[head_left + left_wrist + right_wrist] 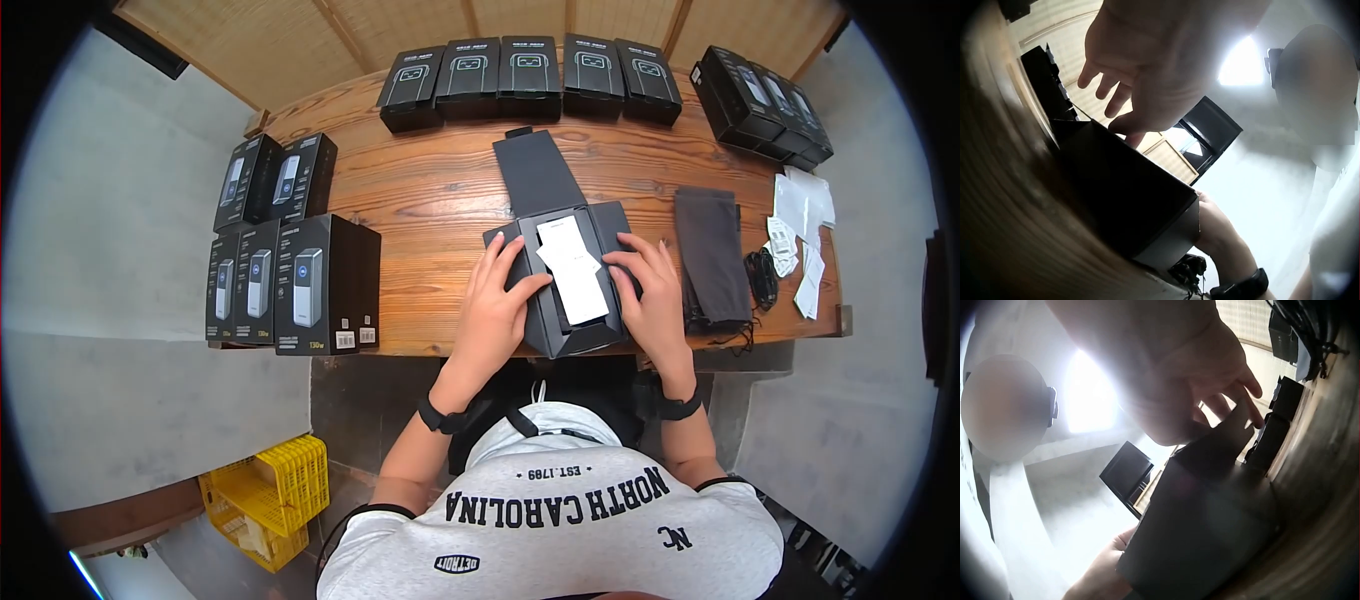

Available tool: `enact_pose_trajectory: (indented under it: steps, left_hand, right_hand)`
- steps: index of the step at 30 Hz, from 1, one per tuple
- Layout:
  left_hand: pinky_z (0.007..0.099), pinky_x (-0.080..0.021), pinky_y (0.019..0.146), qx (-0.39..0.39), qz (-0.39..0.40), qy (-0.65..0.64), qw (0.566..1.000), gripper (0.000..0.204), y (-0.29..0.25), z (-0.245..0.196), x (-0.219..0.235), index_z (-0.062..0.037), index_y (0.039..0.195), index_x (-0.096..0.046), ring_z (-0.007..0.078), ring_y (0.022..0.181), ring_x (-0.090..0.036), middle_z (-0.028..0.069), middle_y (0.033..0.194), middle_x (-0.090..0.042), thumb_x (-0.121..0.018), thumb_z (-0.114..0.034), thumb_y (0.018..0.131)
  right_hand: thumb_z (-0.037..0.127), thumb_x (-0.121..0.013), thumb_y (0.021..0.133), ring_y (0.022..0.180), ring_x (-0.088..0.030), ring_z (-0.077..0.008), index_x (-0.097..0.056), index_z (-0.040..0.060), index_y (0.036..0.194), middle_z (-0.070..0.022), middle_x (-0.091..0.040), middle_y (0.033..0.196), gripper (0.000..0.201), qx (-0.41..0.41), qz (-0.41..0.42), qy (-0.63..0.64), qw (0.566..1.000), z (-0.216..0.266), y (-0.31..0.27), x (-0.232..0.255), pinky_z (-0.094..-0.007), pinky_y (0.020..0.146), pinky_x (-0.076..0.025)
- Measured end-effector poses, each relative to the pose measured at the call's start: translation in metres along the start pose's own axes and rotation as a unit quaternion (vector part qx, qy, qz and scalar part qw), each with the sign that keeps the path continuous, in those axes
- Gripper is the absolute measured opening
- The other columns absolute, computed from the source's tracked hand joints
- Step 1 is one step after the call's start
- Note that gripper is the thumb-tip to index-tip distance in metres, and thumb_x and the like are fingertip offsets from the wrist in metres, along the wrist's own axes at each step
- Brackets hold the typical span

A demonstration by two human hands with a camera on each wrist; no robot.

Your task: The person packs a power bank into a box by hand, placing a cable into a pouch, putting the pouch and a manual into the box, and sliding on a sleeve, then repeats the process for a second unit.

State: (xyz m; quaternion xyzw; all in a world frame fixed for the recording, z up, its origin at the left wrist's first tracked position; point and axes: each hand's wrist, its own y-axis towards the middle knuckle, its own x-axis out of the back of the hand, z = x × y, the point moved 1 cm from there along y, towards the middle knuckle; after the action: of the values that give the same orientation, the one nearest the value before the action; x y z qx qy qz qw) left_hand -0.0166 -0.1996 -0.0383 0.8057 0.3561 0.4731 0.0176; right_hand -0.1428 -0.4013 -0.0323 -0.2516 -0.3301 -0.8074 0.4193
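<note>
In the head view an unfolded black box (560,342) lies on the table with its long lid flap (538,170) laid back. White paper slips (578,285) lie inside it, overlapping each other. My left hand (492,300) rests at the box's left side, fingers over the side flap and thumb at the inner edge. In the left wrist view its fingers (1107,86) are spread loosely above the box's edge. My right hand (650,305) is at the opposite side. In the right wrist view its fingers curl round an upright flap (1229,434).
Black boxes with device pictures (310,285) stand stacked at the left. A row of black boxes (530,80) lines the back, with more boxes (765,105) at the back right. A dark cloth pouch (710,250), a coiled black cable (762,280) and white papers (808,280) lie on the right.
</note>
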Motion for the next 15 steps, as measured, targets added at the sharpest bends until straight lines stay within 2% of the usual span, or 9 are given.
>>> enact_pose_trajectory:
  steps: [2, 6, 8, 9, 11, 14, 15]
  left_hand:
    - [0.0504, -0.037, 0.114, -0.016, 0.0, 0.013, 1.0, 0.045, 0.004, -0.002, -0.004, -0.0154, 0.115, -0.074, 0.0447, 0.143, -0.039, 0.02, 0.147, -0.05, -0.061, 0.009, 0.079]
    - [0.0509, -0.037, 0.114, -0.03, 0.01, 0.053, 0.998, 0.045, 0.009, -0.007, -0.007, -0.0114, 0.118, -0.072, 0.0447, 0.141, -0.041, 0.0207, 0.148, -0.049, -0.061, 0.008, 0.079]
    - [0.0513, -0.037, 0.114, -0.037, 0.013, 0.057, 0.998, 0.044, 0.009, -0.008, -0.009, -0.0098, 0.119, -0.071, 0.045, 0.141, -0.041, 0.0212, 0.147, -0.049, -0.061, 0.008, 0.079]
    - [0.0518, -0.036, 0.115, -0.026, 0.012, 0.039, 0.999, 0.044, 0.008, -0.007, -0.01, -0.0083, 0.119, -0.071, 0.0452, 0.141, -0.041, 0.0213, 0.147, -0.049, -0.061, 0.008, 0.079]
    - [0.0528, -0.033, 0.116, -0.024, 0.006, 0.007, 1.0, 0.043, 0.008, -0.005, -0.013, -0.005, 0.12, -0.07, 0.0457, 0.141, -0.04, 0.0221, 0.146, -0.049, -0.06, 0.007, 0.079]
    - [0.052, -0.03, 0.117, 0.016, 0.0, -0.055, 0.998, 0.03, 0.008, -0.008, -0.017, -0.0022, 0.118, -0.068, 0.0436, 0.143, -0.039, 0.0223, 0.147, -0.05, -0.062, 0.0, 0.088]
    - [0.0545, -0.026, 0.119, 0.033, 0.0, -0.083, 0.996, 0.027, 0.009, -0.008, -0.018, -0.0028, 0.117, -0.067, 0.0434, 0.144, -0.037, 0.0214, 0.146, -0.051, -0.064, -0.006, 0.09]
  right_hand:
    - [0.015, -0.073, 0.088, 0.123, -0.056, -0.0401, -0.07, 0.0048, 0.104, -0.0211, -0.057, 0.135, 0.019, 0.005, 0.011, -0.041, 0.999, 0.006, 0.006, -0.002, -0.0578, 0.113, -0.033]
    - [0.024, -0.08, 0.083, 0.13, -0.05, -0.0413, -0.066, 0.0051, 0.1, -0.0218, -0.053, 0.139, 0.029, 0.023, -0.007, -0.113, 0.993, 0.017, 0.014, -0.008, -0.0602, 0.114, -0.028]
    - [0.027, -0.085, 0.078, 0.136, -0.043, -0.0418, -0.062, 0.0059, 0.098, -0.0237, -0.048, 0.144, 0.037, 0.004, 0.001, -0.078, 0.997, 0.011, 0.016, -0.013, -0.0571, 0.114, -0.029]
    - [0.027, -0.087, 0.074, 0.136, -0.042, -0.0434, -0.061, 0.0063, 0.097, -0.0255, -0.045, 0.146, 0.04, -0.013, 0.008, -0.033, 0.999, 0.007, 0.017, -0.015, -0.0537, 0.114, -0.031]
    - [0.027, -0.087, 0.074, 0.136, -0.042, -0.0441, -0.06, 0.0063, 0.098, -0.026, -0.045, 0.147, 0.042, -0.015, -0.007, -0.009, 1.0, -0.002, 0.018, -0.021, -0.0523, 0.114, -0.031]
    - [0.026, -0.089, 0.07, 0.139, -0.039, -0.0475, -0.06, 0.0067, 0.099, -0.0272, -0.04, 0.151, 0.045, -0.026, -0.023, 0.07, 0.997, -0.016, 0.015, -0.03, -0.0503, 0.114, -0.032]
    - [0.025, -0.089, 0.07, 0.139, -0.039, -0.0473, -0.061, 0.0071, 0.099, -0.027, -0.041, 0.151, 0.045, -0.033, -0.022, 0.105, 0.994, -0.017, 0.014, -0.032, -0.0501, 0.114, -0.032]
